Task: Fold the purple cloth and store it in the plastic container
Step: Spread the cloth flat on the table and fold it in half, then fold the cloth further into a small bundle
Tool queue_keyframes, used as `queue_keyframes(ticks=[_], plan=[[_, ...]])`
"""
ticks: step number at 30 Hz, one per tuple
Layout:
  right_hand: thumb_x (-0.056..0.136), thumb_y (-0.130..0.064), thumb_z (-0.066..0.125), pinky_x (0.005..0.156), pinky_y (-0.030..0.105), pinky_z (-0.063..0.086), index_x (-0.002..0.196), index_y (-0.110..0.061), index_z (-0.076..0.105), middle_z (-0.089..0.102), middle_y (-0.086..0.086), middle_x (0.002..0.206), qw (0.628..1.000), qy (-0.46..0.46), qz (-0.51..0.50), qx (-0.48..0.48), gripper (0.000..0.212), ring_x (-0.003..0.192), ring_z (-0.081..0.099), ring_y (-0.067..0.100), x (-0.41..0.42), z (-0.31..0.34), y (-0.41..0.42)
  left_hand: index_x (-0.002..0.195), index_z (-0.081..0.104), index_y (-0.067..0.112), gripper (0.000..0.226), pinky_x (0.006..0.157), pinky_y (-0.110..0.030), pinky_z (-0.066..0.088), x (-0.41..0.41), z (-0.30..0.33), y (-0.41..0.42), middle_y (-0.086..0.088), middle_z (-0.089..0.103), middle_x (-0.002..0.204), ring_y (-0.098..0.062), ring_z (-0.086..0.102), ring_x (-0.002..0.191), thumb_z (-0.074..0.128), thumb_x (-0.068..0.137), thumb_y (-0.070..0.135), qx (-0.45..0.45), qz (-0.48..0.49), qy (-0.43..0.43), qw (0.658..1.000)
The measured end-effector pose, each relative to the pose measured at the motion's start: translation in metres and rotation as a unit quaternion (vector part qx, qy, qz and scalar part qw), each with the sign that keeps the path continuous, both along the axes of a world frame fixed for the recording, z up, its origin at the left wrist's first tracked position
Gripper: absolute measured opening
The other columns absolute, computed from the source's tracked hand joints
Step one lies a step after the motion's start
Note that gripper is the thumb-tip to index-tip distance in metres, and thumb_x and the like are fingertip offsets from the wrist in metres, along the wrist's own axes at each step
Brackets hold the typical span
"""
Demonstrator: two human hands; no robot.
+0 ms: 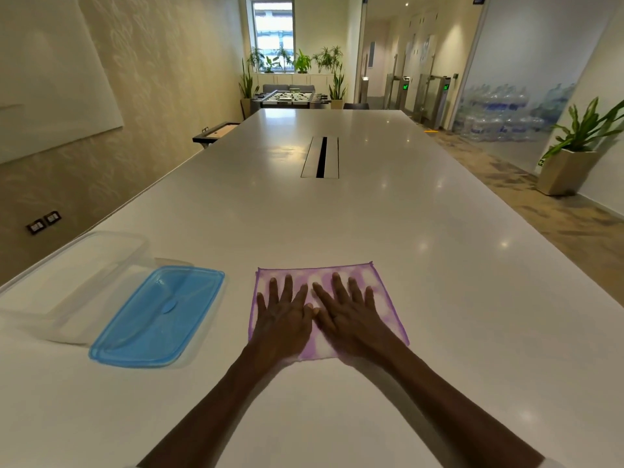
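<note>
The purple and white cloth (pixel 385 298) lies spread flat on the white table (pixel 337 214), close to the near edge. My left hand (pixel 283 315) and my right hand (pixel 347 315) both rest palm down on it, fingers spread, thumbs almost touching at the middle. Neither hand grips the fabric. The clear plastic container (pixel 74 285) stands open at the far left of the table. Its blue lid (pixel 158 315) lies flat between the container and the cloth.
A cable slot (pixel 320 157) is set into the middle of the long table, farther away. A potted plant (pixel 570 153) stands on the floor at right. The wall runs along the left side.
</note>
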State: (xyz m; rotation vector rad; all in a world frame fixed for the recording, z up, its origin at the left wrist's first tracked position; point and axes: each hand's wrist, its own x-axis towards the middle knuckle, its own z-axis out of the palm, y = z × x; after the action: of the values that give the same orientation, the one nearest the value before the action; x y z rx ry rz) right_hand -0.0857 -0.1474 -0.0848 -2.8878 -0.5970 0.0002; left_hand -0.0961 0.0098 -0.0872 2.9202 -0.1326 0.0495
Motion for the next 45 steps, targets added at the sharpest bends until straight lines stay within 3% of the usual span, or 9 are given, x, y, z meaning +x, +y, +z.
queue_keyframes(ticks=[4, 12, 20, 24, 26, 30, 34, 38, 45], plan=[[0.081, -0.06, -0.013, 0.117, 0.056, -0.006, 0.153, -0.037, 0.003, -0.006, 0.006, 0.163, 0.999, -0.024, -0.017, -0.017, 0.077, 0.149, -0.008, 0.033, -0.008, -0.009, -0.001, 0.153, 0.012, 0.025, 0.081, 0.118, -0.055, 0.005, -0.005, -0.012, 0.0, -0.01, 0.006, 0.163, -0.036, 0.001, 0.149, -0.012, 0.079, 0.048, 0.041, 0.007, -0.029, 0.999], [0.09, -0.06, 0.0, 0.116, 0.058, -0.006, 0.154, -0.033, 0.002, -0.006, 0.012, 0.162, 0.999, -0.017, -0.024, -0.019, 0.07, 0.148, -0.009, 0.036, -0.01, 0.003, -0.012, 0.153, 0.008, 0.025, 0.065, 0.118, -0.057, -0.001, -0.008, -0.001, -0.004, -0.01, -0.002, 0.163, -0.036, -0.008, 0.149, 0.004, 0.092, 0.049, 0.007, 0.0, -0.009, 1.0], [0.081, -0.066, -0.014, 0.12, 0.053, 0.001, 0.153, -0.037, 0.006, -0.004, 0.003, 0.163, 0.998, -0.018, -0.066, -0.003, 0.08, 0.15, -0.004, 0.026, -0.02, -0.006, -0.039, 0.152, -0.003, 0.034, 0.085, 0.119, -0.054, -0.006, -0.029, -0.018, -0.008, 0.0, -0.013, 0.162, -0.029, -0.015, 0.148, -0.016, 0.078, 0.073, 0.024, -0.005, -0.045, 0.999], [0.085, -0.065, -0.015, 0.119, 0.053, 0.011, 0.153, -0.034, 0.012, 0.0, 0.004, 0.164, 0.998, -0.006, -0.061, -0.003, 0.079, 0.15, -0.003, 0.027, -0.019, -0.008, -0.043, 0.152, -0.003, 0.034, 0.083, 0.117, -0.053, -0.009, -0.029, -0.017, -0.009, 0.0, -0.015, 0.161, -0.028, -0.019, 0.147, -0.004, 0.081, 0.077, 0.008, -0.004, -0.037, 0.999], [0.091, -0.06, -0.001, 0.118, 0.05, 0.019, 0.151, -0.03, 0.023, 0.013, 0.008, 0.162, 0.996, 0.004, -0.089, 0.026, 0.071, 0.149, 0.011, 0.028, -0.021, -0.006, -0.045, 0.152, -0.003, 0.035, 0.081, 0.117, -0.053, -0.01, -0.029, -0.017, -0.009, 0.001, -0.017, 0.161, -0.028, -0.02, 0.147, 0.002, 0.083, 0.077, 0.003, -0.003, -0.033, 0.999], [0.09, -0.04, 0.021, 0.087, 0.04, 0.045, 0.12, -0.017, 0.048, 0.055, 0.011, 0.119, 0.986, -0.035, -0.16, 0.026, 0.047, 0.107, 0.052, 0.033, -0.029, 0.003, -0.052, 0.152, -0.001, 0.034, 0.084, 0.116, -0.054, -0.011, -0.029, -0.015, -0.009, -0.001, -0.017, 0.161, -0.029, -0.021, 0.147, 0.003, 0.082, 0.079, -0.002, -0.005, -0.027, 1.0], [0.089, -0.037, 0.049, 0.074, 0.036, 0.041, 0.111, -0.013, 0.05, 0.054, 0.009, 0.102, 0.973, -0.027, -0.222, 0.05, 0.032, 0.097, 0.053, 0.032, -0.046, 0.018, -0.064, 0.153, -0.001, 0.031, 0.085, 0.114, -0.056, -0.013, -0.028, -0.011, -0.011, -0.004, -0.017, 0.161, -0.031, -0.022, 0.146, 0.006, 0.082, 0.079, -0.008, -0.006, -0.01, 1.0], [0.087, -0.044, 0.055, 0.061, 0.031, 0.035, 0.088, -0.014, 0.044, 0.047, -0.002, 0.075, 0.965, 0.015, -0.253, 0.062, 0.032, 0.077, 0.054, 0.027, -0.052, 0.024, -0.075, 0.153, -0.002, 0.029, 0.087, 0.114, -0.057, -0.014, -0.027, -0.011, -0.014, -0.006, -0.02, 0.16, -0.032, -0.024, 0.145, 0.008, 0.082, 0.079, -0.011, -0.009, -0.002, 1.0], [0.079, -0.041, 0.069, 0.053, 0.029, 0.035, 0.071, -0.009, 0.056, 0.057, 0.0, 0.063, 0.929, 0.092, -0.302, 0.192, 0.035, 0.061, 0.052, 0.018, -0.05, 0.028, -0.089, 0.153, -0.002, 0.029, 0.088, 0.115, -0.059, -0.013, -0.027, -0.01, -0.014, -0.006, -0.02, 0.16, -0.033, -0.024, 0.145, 0.006, 0.081, 0.08, -0.012, -0.019, 0.006, 1.0]])
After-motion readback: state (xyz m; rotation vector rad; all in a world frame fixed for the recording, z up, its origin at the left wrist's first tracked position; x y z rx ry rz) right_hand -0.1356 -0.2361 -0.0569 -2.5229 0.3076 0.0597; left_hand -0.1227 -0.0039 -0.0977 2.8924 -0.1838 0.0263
